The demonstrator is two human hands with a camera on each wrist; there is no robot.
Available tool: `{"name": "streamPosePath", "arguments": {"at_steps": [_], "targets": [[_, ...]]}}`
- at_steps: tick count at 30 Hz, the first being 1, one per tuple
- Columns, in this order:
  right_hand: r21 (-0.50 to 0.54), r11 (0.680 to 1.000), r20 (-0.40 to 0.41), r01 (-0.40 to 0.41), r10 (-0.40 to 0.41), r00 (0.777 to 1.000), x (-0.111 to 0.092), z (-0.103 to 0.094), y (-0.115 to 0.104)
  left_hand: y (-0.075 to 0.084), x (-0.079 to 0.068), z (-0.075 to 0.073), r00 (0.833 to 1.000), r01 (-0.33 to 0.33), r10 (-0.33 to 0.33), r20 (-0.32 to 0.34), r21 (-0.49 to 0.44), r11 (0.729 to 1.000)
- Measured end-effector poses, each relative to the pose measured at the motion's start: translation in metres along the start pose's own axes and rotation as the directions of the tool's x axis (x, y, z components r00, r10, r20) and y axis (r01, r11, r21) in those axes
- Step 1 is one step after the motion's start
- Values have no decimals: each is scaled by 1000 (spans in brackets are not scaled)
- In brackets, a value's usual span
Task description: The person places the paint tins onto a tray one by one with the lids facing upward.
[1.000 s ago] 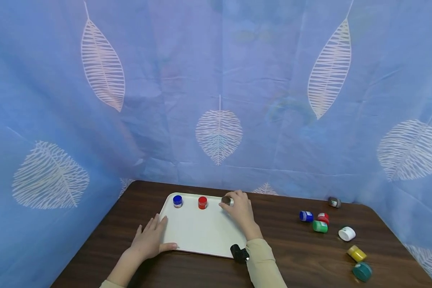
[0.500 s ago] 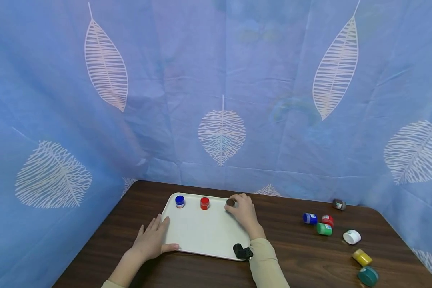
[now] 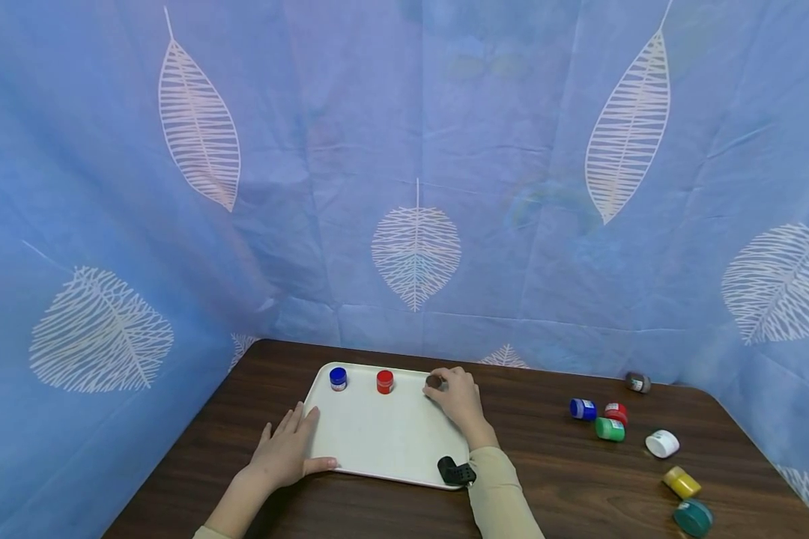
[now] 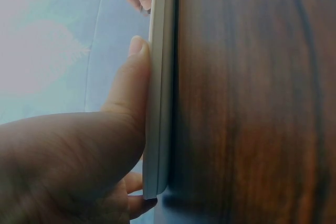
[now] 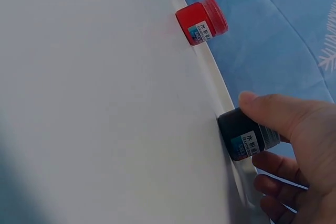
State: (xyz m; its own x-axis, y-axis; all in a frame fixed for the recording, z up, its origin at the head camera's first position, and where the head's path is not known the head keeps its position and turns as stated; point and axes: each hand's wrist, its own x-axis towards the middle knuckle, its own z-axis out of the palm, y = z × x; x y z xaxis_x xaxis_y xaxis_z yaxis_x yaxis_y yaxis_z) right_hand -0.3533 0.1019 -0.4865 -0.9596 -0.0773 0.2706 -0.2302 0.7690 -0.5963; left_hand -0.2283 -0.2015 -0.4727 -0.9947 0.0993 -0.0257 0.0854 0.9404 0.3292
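A white tray (image 3: 386,442) lies on the dark wooden table. Near its far edge an upright blue paint jar (image 3: 338,379) and an upright red paint jar (image 3: 385,382) stand in a row. At the tray's far right corner, my right hand (image 3: 464,402) holds a dark paint jar (image 5: 239,136) between thumb and fingers; in the right wrist view its base meets the tray along the raised rim. My left hand (image 3: 285,451) rests on the tray's near left corner, fingers spread. Up close in the left wrist view, the thumb (image 4: 131,85) lies along the tray's edge.
Several jars lie at the table's right: blue (image 3: 583,409), red (image 3: 616,412), green (image 3: 610,429), white (image 3: 662,444), yellow (image 3: 682,483), teal (image 3: 693,517) and dark (image 3: 637,382). A black device (image 3: 455,471) sits at the right wrist. A blue leaf-patterned cloth (image 3: 411,150) hangs behind.
The head view has shifted slightly, so the scene sits a little further right. Both hands keep their places: the left on the tray corner, the right on the dark paint jar.
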Motion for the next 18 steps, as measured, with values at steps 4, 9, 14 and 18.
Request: {"name": "streamPosePath", "arguments": {"at_steps": [4,9,14,18], "targets": [[26,1000,16,-7,7,1000,-3,-3,0,3,-1,0,1000,3,-3,6,-3,1000],[98,995,30,2,-5,1000,-6,-11,-2,4,-3,-1,1000,3,-3,9,3,1000],[159,987,6,16,-17,1000,-9,-18,0,3,-3,-3,1000,-1,1,10,8,1000],[171,985,-9,3,-2,1000,-11,-24,0,2,-3,-3,1000,0,0,10,8,1000]]}}
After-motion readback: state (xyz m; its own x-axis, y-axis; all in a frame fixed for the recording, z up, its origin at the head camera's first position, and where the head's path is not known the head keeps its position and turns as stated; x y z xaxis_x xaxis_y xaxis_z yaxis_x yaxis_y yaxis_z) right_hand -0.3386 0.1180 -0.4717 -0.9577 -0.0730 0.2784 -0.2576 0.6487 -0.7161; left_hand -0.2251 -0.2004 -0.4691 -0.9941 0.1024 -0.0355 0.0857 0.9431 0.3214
